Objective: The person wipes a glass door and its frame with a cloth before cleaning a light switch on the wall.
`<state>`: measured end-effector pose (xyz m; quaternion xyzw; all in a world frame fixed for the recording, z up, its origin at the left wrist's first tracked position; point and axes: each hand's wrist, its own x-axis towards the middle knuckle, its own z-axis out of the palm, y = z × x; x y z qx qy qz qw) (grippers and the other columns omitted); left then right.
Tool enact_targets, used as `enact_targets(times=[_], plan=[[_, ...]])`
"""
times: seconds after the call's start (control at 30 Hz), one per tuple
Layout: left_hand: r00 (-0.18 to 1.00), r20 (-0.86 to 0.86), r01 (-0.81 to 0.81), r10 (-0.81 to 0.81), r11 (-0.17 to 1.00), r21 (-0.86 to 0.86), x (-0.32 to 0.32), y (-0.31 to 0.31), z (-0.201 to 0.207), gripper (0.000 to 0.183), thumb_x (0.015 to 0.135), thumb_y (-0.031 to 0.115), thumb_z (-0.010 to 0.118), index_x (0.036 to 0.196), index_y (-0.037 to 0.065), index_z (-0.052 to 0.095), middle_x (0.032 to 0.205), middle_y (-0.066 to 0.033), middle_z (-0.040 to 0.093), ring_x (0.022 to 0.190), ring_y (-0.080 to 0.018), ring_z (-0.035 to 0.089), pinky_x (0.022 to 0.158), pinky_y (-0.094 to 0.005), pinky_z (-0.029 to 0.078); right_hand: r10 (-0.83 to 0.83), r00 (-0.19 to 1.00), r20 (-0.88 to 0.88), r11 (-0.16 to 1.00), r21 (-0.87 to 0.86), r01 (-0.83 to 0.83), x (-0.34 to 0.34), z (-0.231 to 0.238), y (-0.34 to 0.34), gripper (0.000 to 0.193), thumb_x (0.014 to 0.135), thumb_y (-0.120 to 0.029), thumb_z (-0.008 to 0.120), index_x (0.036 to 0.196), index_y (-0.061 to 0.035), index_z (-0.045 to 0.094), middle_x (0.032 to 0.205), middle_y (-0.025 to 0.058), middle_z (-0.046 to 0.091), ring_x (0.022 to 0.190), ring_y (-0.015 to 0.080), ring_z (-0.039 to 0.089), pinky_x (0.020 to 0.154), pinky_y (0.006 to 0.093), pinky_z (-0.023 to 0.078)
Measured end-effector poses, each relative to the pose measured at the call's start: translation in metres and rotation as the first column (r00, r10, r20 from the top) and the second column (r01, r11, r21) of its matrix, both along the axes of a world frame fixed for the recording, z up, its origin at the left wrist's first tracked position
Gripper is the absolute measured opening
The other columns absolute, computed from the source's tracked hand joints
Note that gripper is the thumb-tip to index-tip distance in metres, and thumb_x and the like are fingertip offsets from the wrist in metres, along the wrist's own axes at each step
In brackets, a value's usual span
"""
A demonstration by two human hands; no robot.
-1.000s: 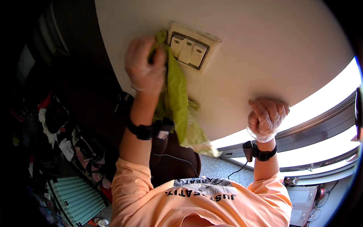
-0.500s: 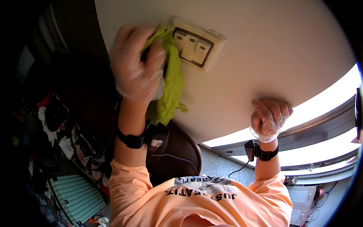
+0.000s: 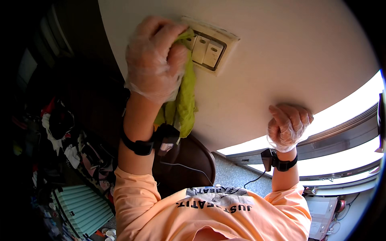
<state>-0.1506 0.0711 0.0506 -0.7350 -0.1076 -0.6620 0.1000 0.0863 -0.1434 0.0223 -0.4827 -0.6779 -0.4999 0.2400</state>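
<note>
My left hand [image 3: 157, 60], in a clear plastic glove, is closed on a yellow-green cloth [image 3: 187, 92]. Its fingertips press a fold of the cloth to the left edge of a cream wall switch plate [image 3: 227, 44] with three rockers. The leftmost rocker is partly covered; dark grime lines the inner frame. The rest of the cloth hangs below the hand. Farther right, my right hand [image 3: 288, 125], also gloved, rests against the white wall with its fingers curled in and nothing visible in them.
The wall [image 3: 273, 52] ends at a bright window [image 3: 337, 156] on the right. Beneath my left arm is a dark brown round-edged seat or table [image 3: 193, 160]. Clothes [image 3: 72, 154] are piled at the left, near a pale green ribbed panel [image 3: 82, 209]. Cables run from both wrist bands.
My left hand has moved right and slightly up with the cloth, which now covers part of the leftmost rocker. My right hand stays nearly in place.
</note>
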Motion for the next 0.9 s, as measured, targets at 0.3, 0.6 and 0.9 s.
enact_targets(times=[0.3, 0.6, 0.9], plan=[[0.999, -0.01, 0.033, -0.033, 0.999, -0.033, 0.004, -0.006, 0.001, 0.026, 0.068, -0.003, 0.061, 0.092, 0.006, 0.068, 0.086, -0.0097, 0.06, 0.074, -0.0291, 0.059, 0.064, -0.0372, 0.049, 0.009, 1.0, -0.017, 1.0, -0.008, -0.009, -0.002, 0.0, -0.001, 0.021, 0.083, -0.011, 0.06, 0.098, -0.0228, 0.068, 0.083, -0.0048, 0.06, 0.08, 0.0155, 0.054, 0.079, 0.0354, 0.04], [0.995, -0.095, 0.009, -0.018, 0.995, -0.099, 0.002, -0.015, 0.0, 0.028, 0.074, -0.002, 0.056, 0.099, 0.0, 0.067, 0.093, -0.0137, 0.062, 0.079, -0.0274, 0.063, 0.07, -0.0331, 0.05, 0.007, 1.0, -0.012, 1.0, 0.003, -0.007, -0.002, 0.0, 0.0, 0.02, 0.083, -0.012, 0.06, 0.098, -0.0224, 0.068, 0.082, -0.0048, 0.06, 0.08, 0.0155, 0.054, 0.078, 0.0355, 0.04], [0.999, 0.044, -0.011, 0.009, 0.999, 0.053, -0.005, 0.002, 0.001, 0.025, 0.069, -0.002, 0.059, 0.091, 0.004, 0.068, 0.085, -0.0101, 0.059, 0.071, -0.0278, 0.058, 0.063, -0.0375, 0.048, 0.02, 1.0, -0.012, 1.0, 0.004, -0.02, -0.003, -0.001, 0.0, 0.02, 0.083, -0.012, 0.06, 0.097, -0.0228, 0.069, 0.081, -0.0052, 0.059, 0.078, 0.0153, 0.054, 0.078, 0.0357, 0.04]])
